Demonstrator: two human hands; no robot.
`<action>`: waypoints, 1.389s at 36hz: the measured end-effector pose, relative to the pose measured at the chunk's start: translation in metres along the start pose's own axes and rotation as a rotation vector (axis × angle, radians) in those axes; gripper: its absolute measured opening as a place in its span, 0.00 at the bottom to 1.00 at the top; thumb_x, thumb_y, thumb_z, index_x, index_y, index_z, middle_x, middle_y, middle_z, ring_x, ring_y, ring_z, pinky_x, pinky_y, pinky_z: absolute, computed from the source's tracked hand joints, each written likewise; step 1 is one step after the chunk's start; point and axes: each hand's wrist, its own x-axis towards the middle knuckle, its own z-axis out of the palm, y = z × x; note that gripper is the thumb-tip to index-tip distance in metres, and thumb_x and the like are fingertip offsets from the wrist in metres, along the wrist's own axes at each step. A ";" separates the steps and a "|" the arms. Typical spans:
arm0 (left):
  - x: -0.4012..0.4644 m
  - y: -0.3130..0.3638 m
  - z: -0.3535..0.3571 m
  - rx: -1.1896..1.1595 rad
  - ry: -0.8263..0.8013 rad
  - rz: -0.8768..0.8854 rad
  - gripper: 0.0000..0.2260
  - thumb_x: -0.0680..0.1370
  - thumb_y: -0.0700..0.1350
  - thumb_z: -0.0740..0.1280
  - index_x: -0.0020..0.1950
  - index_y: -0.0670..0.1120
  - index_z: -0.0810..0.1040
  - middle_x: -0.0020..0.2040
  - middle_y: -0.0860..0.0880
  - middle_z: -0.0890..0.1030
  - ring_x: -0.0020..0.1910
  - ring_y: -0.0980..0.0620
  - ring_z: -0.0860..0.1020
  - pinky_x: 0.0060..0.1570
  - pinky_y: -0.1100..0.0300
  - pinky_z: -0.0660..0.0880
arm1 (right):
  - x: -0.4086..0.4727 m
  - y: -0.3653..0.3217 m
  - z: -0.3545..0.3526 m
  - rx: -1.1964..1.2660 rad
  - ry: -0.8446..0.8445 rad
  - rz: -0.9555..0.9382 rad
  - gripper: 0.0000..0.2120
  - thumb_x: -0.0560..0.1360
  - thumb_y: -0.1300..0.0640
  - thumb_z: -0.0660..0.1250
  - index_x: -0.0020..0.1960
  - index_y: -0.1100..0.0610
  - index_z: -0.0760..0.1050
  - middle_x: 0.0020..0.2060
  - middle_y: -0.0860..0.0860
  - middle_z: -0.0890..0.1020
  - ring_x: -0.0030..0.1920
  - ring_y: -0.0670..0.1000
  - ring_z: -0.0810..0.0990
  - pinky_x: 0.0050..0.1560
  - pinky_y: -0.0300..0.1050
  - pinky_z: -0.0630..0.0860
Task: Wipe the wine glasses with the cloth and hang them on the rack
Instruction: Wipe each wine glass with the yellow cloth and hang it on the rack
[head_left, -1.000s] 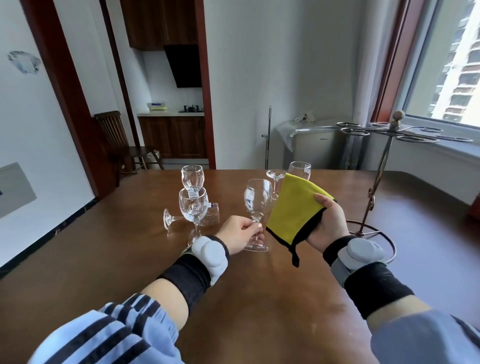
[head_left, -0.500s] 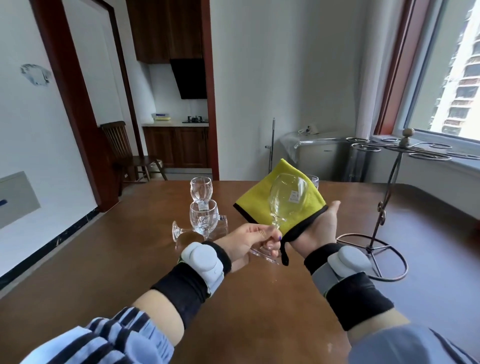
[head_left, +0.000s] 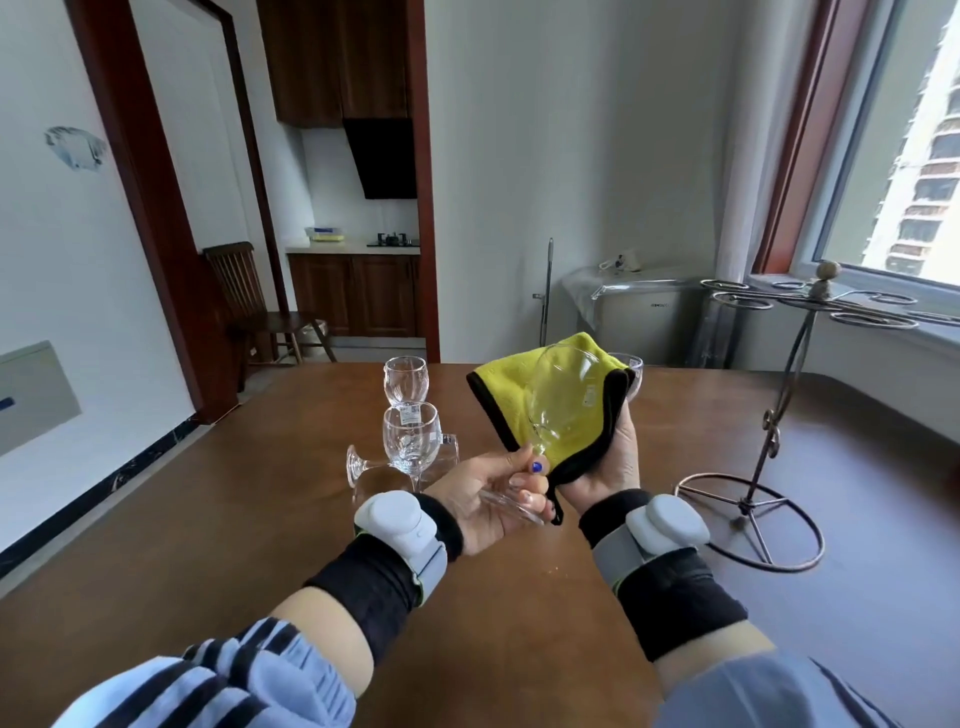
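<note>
Three wine glasses (head_left: 411, 439) stand left of the raised wine glass (head_left: 563, 402), the rack (head_left: 779, 415) to its right. The left hand (head_left: 493, 493) pinches its stem; the right hand (head_left: 605, 462) cups the yellow cloth (head_left: 519, 387) against its bowl.

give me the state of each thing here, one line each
held wine glass: tilted, bowl lying against the cloth
yellow cloth: spread over the right palm
left hand: pinching the glass by its stem
right hand: holding the cloth
rack: upright, rings bare
lying glass: on its side
two glasses: upright on the table
</note>
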 end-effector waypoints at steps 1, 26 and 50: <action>-0.001 -0.001 0.000 -0.004 0.009 -0.010 0.10 0.71 0.48 0.73 0.35 0.43 0.78 0.27 0.52 0.68 0.25 0.56 0.72 0.45 0.59 0.78 | 0.002 0.001 -0.003 0.001 -0.019 0.017 0.30 0.51 0.43 0.84 0.47 0.58 0.85 0.47 0.57 0.85 0.47 0.57 0.85 0.53 0.57 0.80; 0.009 -0.005 0.001 0.921 0.524 0.189 0.15 0.80 0.42 0.64 0.36 0.38 0.78 0.23 0.50 0.73 0.22 0.51 0.75 0.29 0.55 0.79 | 0.013 -0.004 -0.019 -0.242 0.296 0.029 0.17 0.72 0.40 0.70 0.46 0.55 0.77 0.35 0.52 0.79 0.38 0.54 0.80 0.46 0.53 0.80; -0.015 -0.023 0.005 0.592 0.389 0.018 0.13 0.79 0.43 0.66 0.37 0.38 0.78 0.25 0.49 0.74 0.22 0.54 0.74 0.27 0.61 0.76 | -0.017 0.015 -0.036 -0.113 0.493 0.048 0.21 0.79 0.43 0.56 0.44 0.58 0.78 0.44 0.59 0.80 0.43 0.61 0.79 0.44 0.52 0.76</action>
